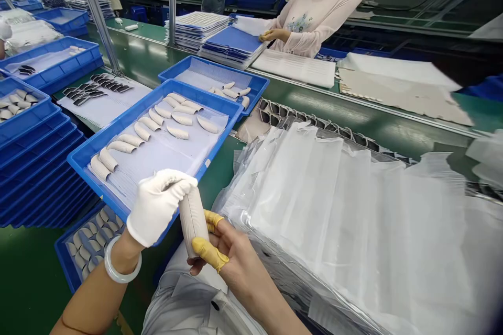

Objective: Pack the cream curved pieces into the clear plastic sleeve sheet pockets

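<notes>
A beige, finely ribbed curved piece (193, 220) stands nearly upright between my hands, a thin dark line running down it. My left hand (157, 207), in a white glove, pinches its top end. Yellow finger cots cover fingertips of my right hand (226, 246), which grips the lower end between thumb and fingers. Just beyond, a blue tray (157, 95) lined with white sheet holds several similar beige pieces (148, 123) lying in loose rows. What the underside of the held piece looks like is hidden.
To my right stands a large plastic-wrapped stack of white sheets (334, 193). Stacked blue trays (39, 167) rise at left, and a lower tray (65, 251) with beige pieces sits below. Across the green bench, a co-worker (314, 15) handles white sheets. A metal post (96, 15) stands at left.
</notes>
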### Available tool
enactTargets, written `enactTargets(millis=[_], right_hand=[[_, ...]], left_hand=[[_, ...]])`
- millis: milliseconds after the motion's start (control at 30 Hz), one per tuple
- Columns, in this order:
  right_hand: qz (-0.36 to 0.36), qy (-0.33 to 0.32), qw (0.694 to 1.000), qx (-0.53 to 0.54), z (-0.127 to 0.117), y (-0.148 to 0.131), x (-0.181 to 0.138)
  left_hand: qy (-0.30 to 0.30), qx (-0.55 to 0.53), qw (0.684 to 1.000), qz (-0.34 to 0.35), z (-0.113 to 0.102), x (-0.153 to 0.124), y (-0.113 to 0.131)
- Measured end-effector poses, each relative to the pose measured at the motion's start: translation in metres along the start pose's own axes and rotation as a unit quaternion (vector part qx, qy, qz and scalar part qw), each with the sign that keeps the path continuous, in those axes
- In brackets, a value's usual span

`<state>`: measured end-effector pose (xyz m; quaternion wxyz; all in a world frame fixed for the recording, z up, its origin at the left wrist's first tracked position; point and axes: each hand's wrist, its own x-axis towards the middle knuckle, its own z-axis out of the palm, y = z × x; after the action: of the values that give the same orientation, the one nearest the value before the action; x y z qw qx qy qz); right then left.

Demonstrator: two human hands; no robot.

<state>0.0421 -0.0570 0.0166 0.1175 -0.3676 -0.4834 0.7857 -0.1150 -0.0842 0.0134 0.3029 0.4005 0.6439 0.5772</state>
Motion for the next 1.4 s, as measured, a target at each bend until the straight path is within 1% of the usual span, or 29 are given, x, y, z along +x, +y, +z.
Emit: enactTargets(millis=[100, 167, 200, 267, 367, 433, 500, 567, 667, 700, 767, 833, 933, 1000, 1100, 1167, 1200, 1300, 1400], right_hand=[[-0.007, -0.005, 1.0, 0.013, 0.0, -0.002, -0.004], [-0.009, -0.012, 1.0, 0.021, -0.002, -0.004, -0.006], [-0.008, -0.016, 1.0, 0.024, -0.002, -0.005, -0.007], [-0.004, -0.025, 0.999, 0.02, -0.005, -0.006, -0.007], [-0.01, -0.016, 0.999, -0.031, -0.01, -0.011, -0.002], [-0.027, -0.005, 0.996, -0.081, -0.013, -0.016, 0.004], [-0.025, -0.014, 0.995, -0.096, -0.014, -0.022, 0.008], [-0.008, -0.052, 0.997, -0.052, -0.013, -0.026, 0.009], [0.01, -0.121, 0.992, 0.034, -0.008, -0.025, 0.003], [0.02, -0.128, 0.99, 0.058, -0.006, -0.024, 0.001], [0.053, -0.113, 0.987, 0.099, -0.003, -0.02, -0.004], [0.056, -0.099, 0.988, 0.109, 0.0, -0.018, -0.005], [-0.002, -0.107, 0.992, 0.064, 0.003, -0.019, -0.001], [-0.035, -0.089, 0.995, 0.01, 0.005, -0.02, 0.004], [-0.056, -0.055, 0.996, -0.04, 0.007, -0.02, 0.008], [-0.08, -0.057, 0.994, -0.054, 0.008, -0.016, 0.005], [-0.103, -0.063, 0.991, -0.066, 0.009, -0.013, 0.002], [-0.181, -0.066, 0.974, -0.122, 0.009, -0.002, -0.006], [-0.212, -0.037, 0.964, -0.156, 0.007, 0.003, -0.01]], left_hand=[[-0.023, -0.051, 0.998, -0.035, -0.002, 0.002, 0.008], [-0.043, -0.063, 0.997, -0.027, -0.004, 0.004, 0.011], [-0.048, -0.056, 0.997, -0.006, -0.004, 0.005, 0.011], [-0.047, -0.022, 0.997, 0.059, -0.004, 0.005, 0.01], [-0.052, 0.043, 0.986, 0.151, -0.002, 0.003, 0.01], [-0.066, 0.074, 0.977, 0.186, 0.0, 0.003, 0.011], [-0.066, 0.085, 0.974, 0.199, 0.0, 0.004, 0.014], [-0.051, 0.074, 0.979, 0.185, -0.003, 0.008, 0.015], [-0.018, 0.035, 0.989, 0.139, -0.011, 0.013, 0.016], [-0.007, 0.023, 0.992, 0.126, -0.013, 0.014, 0.016], [0.013, 0.005, 0.994, 0.108, -0.017, 0.015, 0.016], [0.028, -0.013, 0.995, 0.098, -0.019, 0.014, 0.016], [0.037, -0.043, 0.995, 0.086, -0.018, 0.01, 0.016], [0.03, -0.055, 0.994, 0.085, -0.017, 0.008, 0.014], [0.033, -0.071, 0.994, 0.08, -0.014, 0.007, 0.01], [0.047, -0.103, 0.992, 0.058, -0.012, 0.009, 0.006], [0.047, -0.128, 0.99, 0.043, -0.011, 0.01, 0.004], [0.016, -0.2, 0.98, 0.008, -0.004, 0.012, 0.001], [-0.016, -0.233, 0.972, 0.0, 0.003, 0.013, -0.002]])
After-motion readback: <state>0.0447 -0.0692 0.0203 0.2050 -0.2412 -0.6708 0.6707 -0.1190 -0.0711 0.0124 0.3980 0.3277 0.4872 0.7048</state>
